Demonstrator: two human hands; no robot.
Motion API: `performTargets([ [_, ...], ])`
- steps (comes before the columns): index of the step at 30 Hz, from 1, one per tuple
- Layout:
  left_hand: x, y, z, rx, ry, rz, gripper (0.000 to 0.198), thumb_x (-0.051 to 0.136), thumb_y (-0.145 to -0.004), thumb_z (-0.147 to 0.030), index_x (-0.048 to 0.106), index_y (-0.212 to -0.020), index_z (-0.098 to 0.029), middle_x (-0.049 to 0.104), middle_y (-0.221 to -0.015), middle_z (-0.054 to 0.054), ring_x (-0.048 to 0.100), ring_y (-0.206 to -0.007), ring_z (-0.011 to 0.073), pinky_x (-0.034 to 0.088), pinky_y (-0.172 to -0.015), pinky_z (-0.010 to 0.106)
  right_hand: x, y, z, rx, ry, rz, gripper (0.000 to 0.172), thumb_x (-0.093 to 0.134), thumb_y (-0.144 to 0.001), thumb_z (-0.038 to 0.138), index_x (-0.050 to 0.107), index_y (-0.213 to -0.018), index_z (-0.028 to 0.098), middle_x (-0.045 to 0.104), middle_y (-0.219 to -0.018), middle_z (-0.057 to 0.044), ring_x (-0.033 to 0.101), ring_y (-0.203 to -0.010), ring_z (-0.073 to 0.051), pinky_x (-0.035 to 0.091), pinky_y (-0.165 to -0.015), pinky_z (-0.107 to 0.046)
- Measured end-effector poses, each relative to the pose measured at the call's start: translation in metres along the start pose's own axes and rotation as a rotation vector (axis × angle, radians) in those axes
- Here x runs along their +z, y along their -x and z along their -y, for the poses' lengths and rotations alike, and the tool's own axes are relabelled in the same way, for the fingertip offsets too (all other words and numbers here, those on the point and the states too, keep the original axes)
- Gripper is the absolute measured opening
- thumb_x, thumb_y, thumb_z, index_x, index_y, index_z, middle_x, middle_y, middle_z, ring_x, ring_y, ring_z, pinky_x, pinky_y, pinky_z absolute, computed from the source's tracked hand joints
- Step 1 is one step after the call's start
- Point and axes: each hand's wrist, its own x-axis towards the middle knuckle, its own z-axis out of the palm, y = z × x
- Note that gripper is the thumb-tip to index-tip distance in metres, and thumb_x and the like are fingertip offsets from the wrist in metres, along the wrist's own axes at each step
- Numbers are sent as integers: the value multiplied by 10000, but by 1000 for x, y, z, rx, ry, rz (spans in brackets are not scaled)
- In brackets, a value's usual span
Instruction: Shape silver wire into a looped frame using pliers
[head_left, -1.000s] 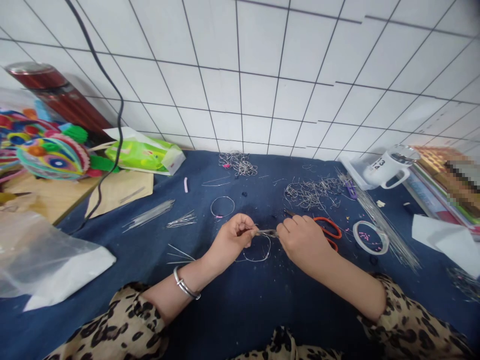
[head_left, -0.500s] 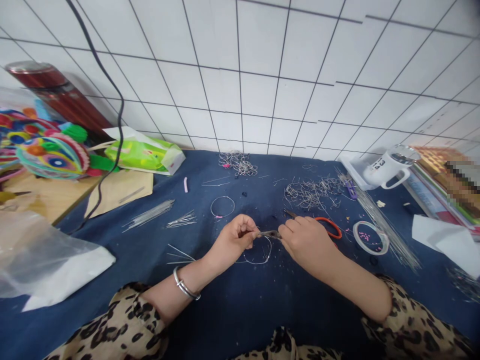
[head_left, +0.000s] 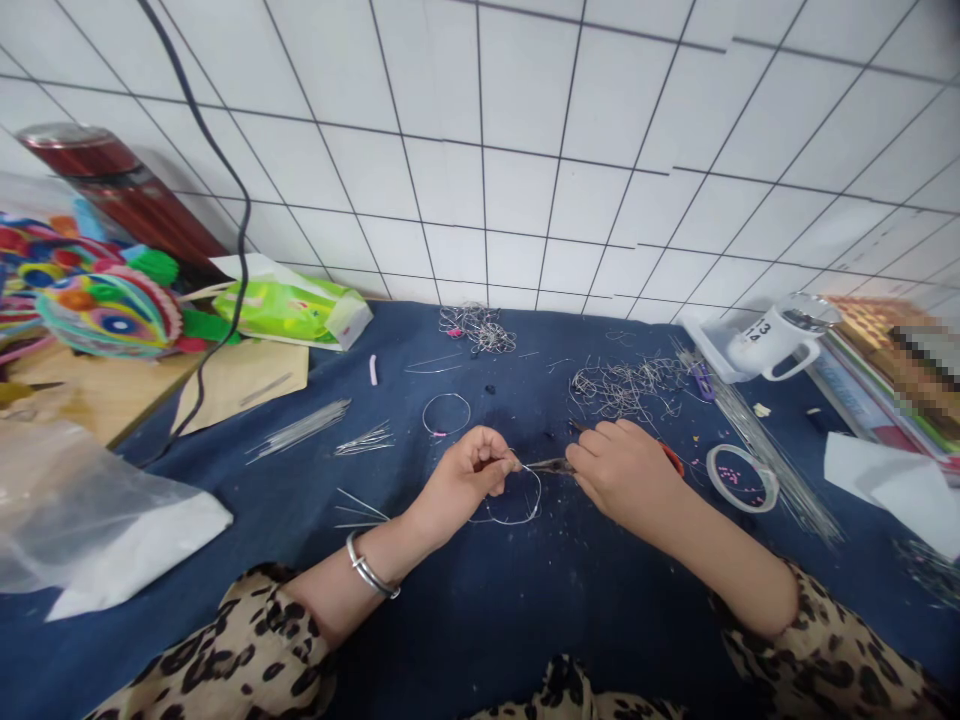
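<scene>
My left hand [head_left: 474, 474] pinches a thin silvery wire loop [head_left: 538, 500] between thumb and fingers. The loop hangs to the right of my fingertips, over the dark blue cloth. In my right hand [head_left: 619, 466] is a pair of pliers [head_left: 553, 466], its jaws pointing left at the wire near my left fingertips. Whether the jaws touch the wire I cannot tell. My right fingers are wrapped round the handles and hide most of them. Behind my left hand lies another wire ring [head_left: 446, 395] with a small pink piece on it.
Tangled wire scraps [head_left: 626, 388] and a second tangle [head_left: 480, 328] lie toward the wall. Straight wires [head_left: 300, 430] are at left, a long bundle [head_left: 780, 455] at right. A round dish [head_left: 712, 475] holds pink bits. An orange-handled tool [head_left: 673, 458] is partly behind my right hand.
My right hand and the pliers have moved a little to the right, drawing the jaws away from my left fingertips. My left hand stays nearly in place, still pinching the wire loop.
</scene>
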Motion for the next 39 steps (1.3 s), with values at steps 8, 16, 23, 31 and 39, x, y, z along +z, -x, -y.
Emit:
performTargets([
  [8,2,1,-3,-20,-15,34,94,538,-789,-196,461,-832,-165,592,-743,-4,486,-550,72,400,-547,214,0,0,5,26,-21,-28,103,473,-826,184,562,-775,173,544,-699,-25,434,-682,-160,228,-627,-294],
  [16,1,2,-3,-10,-51,56,69,530,-795,-193,476,-824,-161,601,-760,5,489,-564,73,396,-555,214,5,-2,6,42,-60,-15,110,483,-832,222,558,-772,169,549,-723,-31,438,-706,-163,230,-636,-300],
  [23,0,2,-3,-1,21,32,68,514,-811,-189,457,-837,-162,606,-791,13,475,-560,67,387,-557,214,5,-1,-3,36,-22,-26,117,482,-821,194,554,-734,164,535,-693,-26,419,-691,-157,222,-634,-298],
  [31,2,1,-3,-4,9,36,91,537,-793,-199,460,-826,-164,602,-758,4,479,-550,70,387,-547,214,3,-1,3,3,-10,-53,96,479,-812,152,559,-761,162,538,-698,-32,423,-696,-160,224,-631,-293],
  [39,3,2,-4,7,-43,68,87,540,-785,-201,470,-824,-165,587,-743,-4,483,-555,75,384,-537,212,7,-3,9,6,-32,-57,111,469,-826,152,559,-761,157,543,-702,-38,421,-693,-160,226,-630,-297],
])
